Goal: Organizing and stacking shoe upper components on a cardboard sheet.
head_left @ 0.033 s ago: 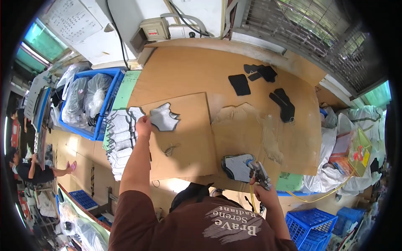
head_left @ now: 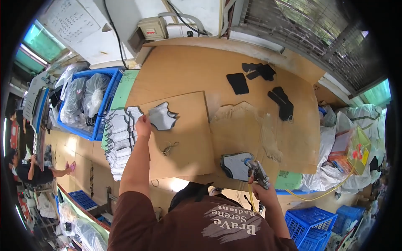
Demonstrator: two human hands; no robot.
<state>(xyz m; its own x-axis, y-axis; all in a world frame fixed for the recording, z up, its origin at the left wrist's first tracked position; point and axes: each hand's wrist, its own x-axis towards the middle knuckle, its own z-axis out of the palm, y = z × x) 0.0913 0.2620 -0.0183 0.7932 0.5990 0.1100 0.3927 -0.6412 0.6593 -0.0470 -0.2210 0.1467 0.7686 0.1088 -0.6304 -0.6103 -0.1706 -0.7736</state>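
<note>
My left hand [head_left: 143,125] is closed in a pinch on the left part of the brown table. It lies between a single light-grey, dark-edged cut piece [head_left: 162,116] and an overlapping row of similar pieces [head_left: 119,140]. What its fingertips grip is too small to make out. My right hand [head_left: 264,191] is wrapped round a metal spray gun [head_left: 259,175] with a yellow hose, at the table's near edge. The gun's front end is over a small stack of light-grey and black pieces [head_left: 235,165], covering its right side.
Black cut pieces [head_left: 281,103] lie on the table's far right. A thin cord loop [head_left: 168,147] rests on a cardboard sheet [head_left: 192,154]. A blue crate [head_left: 90,133] of plastic bags stands left; white bags [head_left: 325,167] are piled right. Another person [head_left: 33,169] is far left.
The whole view has shifted very slightly. My hands and the pieces hold the same places relative to each other.
</note>
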